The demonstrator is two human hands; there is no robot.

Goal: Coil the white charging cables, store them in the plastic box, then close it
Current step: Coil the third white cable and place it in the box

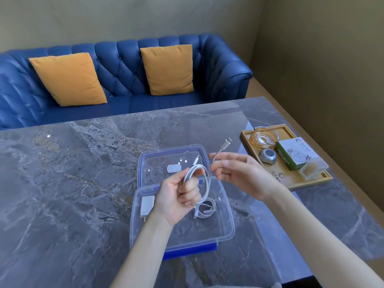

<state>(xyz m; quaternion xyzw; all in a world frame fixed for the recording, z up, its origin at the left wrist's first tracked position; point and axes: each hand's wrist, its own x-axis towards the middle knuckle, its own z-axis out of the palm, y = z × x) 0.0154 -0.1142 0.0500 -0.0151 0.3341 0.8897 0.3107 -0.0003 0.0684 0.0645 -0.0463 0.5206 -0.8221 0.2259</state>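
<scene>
Forearms enter from the near edge and meet over the open plastic box on the table. Left hand: its grip is curled round the gathered loops of a white charging cable, which hang just beyond the knuckles, above the box. Right hand: thumb and forefinger pinch the free tail of the same cable, its plug end standing up past the fingertips. Below the left grip, inside the box, lies a second cable, already coiled, with a white adapter to its left. Beyond both hands the lid lies open and flat. Judged by look, the cable is light, limp and springy: loops will likely unwind if released, so hold across all the turns at once, never by the plug.
</scene>
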